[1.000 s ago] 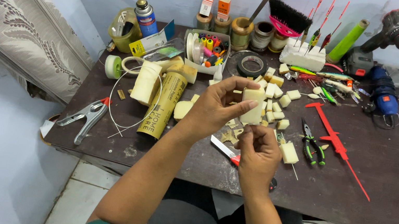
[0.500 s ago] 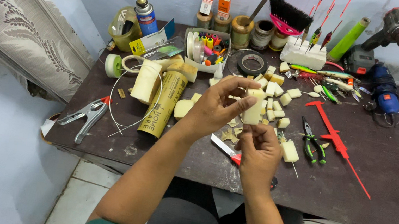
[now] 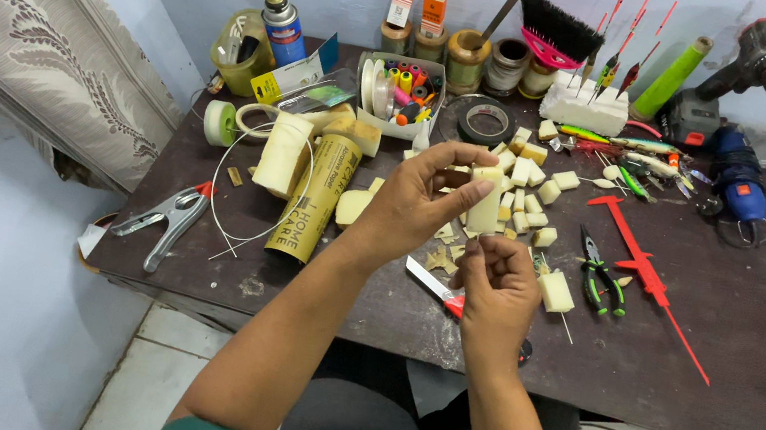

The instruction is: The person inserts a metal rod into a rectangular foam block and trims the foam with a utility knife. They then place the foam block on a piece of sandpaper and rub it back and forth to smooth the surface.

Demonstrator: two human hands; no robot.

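My left hand (image 3: 418, 200) holds a pale yellow foam block (image 3: 485, 200) upright between thumb and fingers, above the dark table (image 3: 760, 332). My right hand (image 3: 497, 285) is just below the block with its fingers pinched together; I cannot make out what it grips, possibly a thin stick. Several more cut foam blocks (image 3: 535, 182) lie in a heap right behind my hands. One block on a thin skewer (image 3: 555, 293) lies to the right of my right hand. A red-handled cutter knife (image 3: 433, 286) rests on the table under my hands.
Green-handled pliers (image 3: 599, 276) and a red plastic caliper (image 3: 647, 275) lie to the right. A rolled sandpaper tube (image 3: 308, 209), foam roll (image 3: 281, 154), metal clamp (image 3: 162, 217) and tape sit left. A gas torch (image 3: 276, 17), spools, brush, fishing floats and power tools (image 3: 738, 177) line the back.
My left hand has turned the foam block slightly and my right hand has shifted a little lower beneath it. Nothing on the table has moved.
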